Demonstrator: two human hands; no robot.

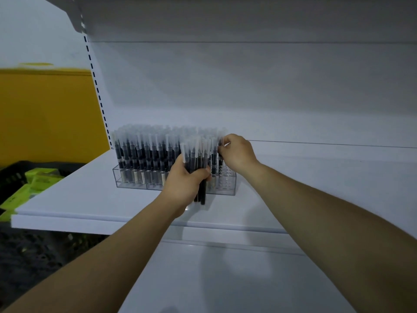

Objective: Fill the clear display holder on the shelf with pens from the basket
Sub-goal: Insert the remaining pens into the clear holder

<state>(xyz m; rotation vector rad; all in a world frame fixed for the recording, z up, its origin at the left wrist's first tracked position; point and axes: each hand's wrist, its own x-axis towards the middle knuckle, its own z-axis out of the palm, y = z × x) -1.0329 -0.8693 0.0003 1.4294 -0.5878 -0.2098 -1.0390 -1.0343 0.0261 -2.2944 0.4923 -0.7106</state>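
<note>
On shelf [90, 199], clear holder [135, 185] was packed bar empty slots [227, 179] at right end, where right hand [237, 154] pinched one pen [220, 158]; left hand [185, 184] clenched a pen bundle [195, 152].

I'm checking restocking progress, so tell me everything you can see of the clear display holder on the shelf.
The clear display holder is a long, low box, seemingly transparent acrylic, standing flat on the white shelf. Upright capped pens fill most of it; holes at its right end show empty. The right hand pinches a pen there, and the left hand, gripping a bundle, hides part of its front.
</note>
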